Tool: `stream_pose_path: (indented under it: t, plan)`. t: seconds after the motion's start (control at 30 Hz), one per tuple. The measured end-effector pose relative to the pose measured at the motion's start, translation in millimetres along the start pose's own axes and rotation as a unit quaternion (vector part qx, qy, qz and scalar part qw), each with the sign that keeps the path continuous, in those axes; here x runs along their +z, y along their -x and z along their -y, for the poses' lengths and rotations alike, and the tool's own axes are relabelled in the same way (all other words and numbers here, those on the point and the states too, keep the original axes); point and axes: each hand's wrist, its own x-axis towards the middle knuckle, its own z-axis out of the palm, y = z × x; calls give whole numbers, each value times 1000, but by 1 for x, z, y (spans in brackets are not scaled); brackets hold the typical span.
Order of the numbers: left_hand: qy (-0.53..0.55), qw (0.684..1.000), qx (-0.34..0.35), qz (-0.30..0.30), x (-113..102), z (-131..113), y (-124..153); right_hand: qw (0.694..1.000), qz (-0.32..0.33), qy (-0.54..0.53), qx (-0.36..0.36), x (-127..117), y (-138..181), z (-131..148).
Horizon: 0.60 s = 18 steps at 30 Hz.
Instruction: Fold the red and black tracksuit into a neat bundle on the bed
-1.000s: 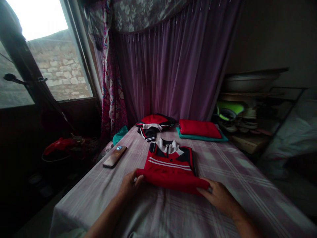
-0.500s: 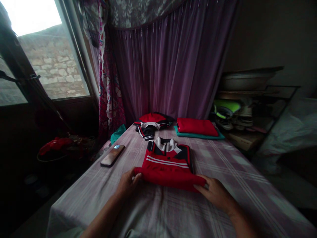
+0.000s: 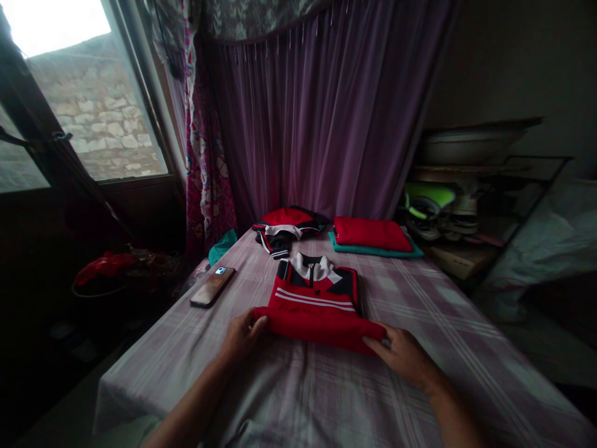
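Note:
A red jacket (image 3: 312,302) with a white collar, dark shoulders and white chest stripes lies folded in front of me, collar pointing away. Its near edge is rolled or folded up into a thick red band. My left hand (image 3: 242,333) grips the left end of that band, thumb on top. At the right end, my right hand (image 3: 396,348) pinches the cloth between thumb and fingers. Both hands are closed on the jacket, just over the tablecloth; the fingers beneath the cloth are hidden.
The plaid tablecloth (image 3: 443,367) covers the table. A phone (image 3: 212,287) lies to the left. Farther back are a crumpled red and black garment (image 3: 286,225) and a folded red cloth (image 3: 372,235) on a teal one (image 3: 380,251). A shelf with shoes (image 3: 433,227) stands at right.
Both hands keep hold of the jacket's near edge, which sits slightly higher in view. The camera view has shifted a little; the other things stay put.

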Motion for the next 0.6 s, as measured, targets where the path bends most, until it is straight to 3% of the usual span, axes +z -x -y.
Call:
stream_pose_path:
  t: [0.3,0.6]
  plan:
    - [7,999,-43,25,-2,-9,-1,1000,-3,-10,11,2,-1,-2]
    - [-9,999,-38,20,-2,-7,-1,1000,-5,-13,18,1,0,0]
